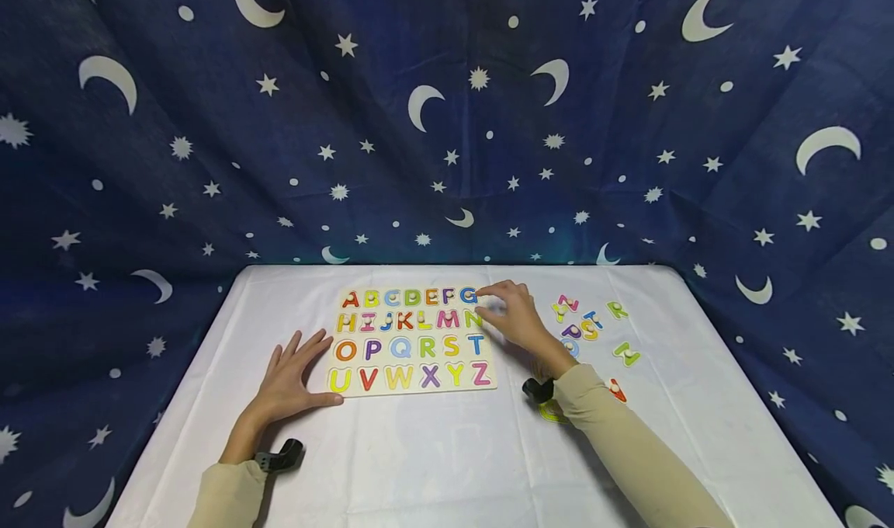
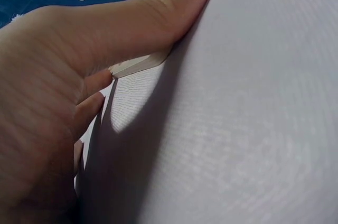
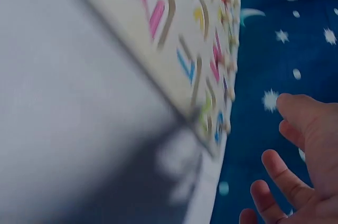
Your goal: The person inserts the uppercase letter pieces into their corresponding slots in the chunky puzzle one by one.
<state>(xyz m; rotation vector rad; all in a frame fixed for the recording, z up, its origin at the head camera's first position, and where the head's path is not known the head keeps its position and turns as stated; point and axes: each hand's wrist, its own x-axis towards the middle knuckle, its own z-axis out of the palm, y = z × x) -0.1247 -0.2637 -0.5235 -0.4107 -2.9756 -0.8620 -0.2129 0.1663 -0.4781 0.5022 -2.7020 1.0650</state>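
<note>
Letter board point(image 1: 386, 362): flat, mid-counter, your reference for clock calls (12 toward the backdrop). Knobs show along the top row and most of the second; none on the lower two.

Your left hand point(image 1: 288, 384): between 8 and 9, fingers spread, thumb resting at the board's near-left corner, nothing gripped. Your right hand point(image 1: 518, 318): between 2 and 3 at the board's edge, fingers parted and slightly bent, nothing held; the right wrist view shows it apart from the board.

Risks, as judged: lift that left thumb and the board could skid under a press. A low right fingertip could snag the knob by the G and unseat it. Dragging your right sleeve point(image 1: 628, 442) could sweep the red V point(image 1: 618, 390), just past 3, or the yellow-green piece point(image 1: 552, 413), about 4.

Loose letters out at 3, some crowded: purple P point(image 1: 572, 331), orange S point(image 1: 590, 331), blue Q point(image 1: 570, 347). Pinching one might drag its neighbor. Green R point(image 1: 618, 310) sits more apart.

In the way: your right forearm and wrist camera point(image 1: 538, 390) screen part of that spread. White counter point(image 1: 433, 466) beneath; starry backdrop point(image 1: 447, 163) beyond 12.
</note>
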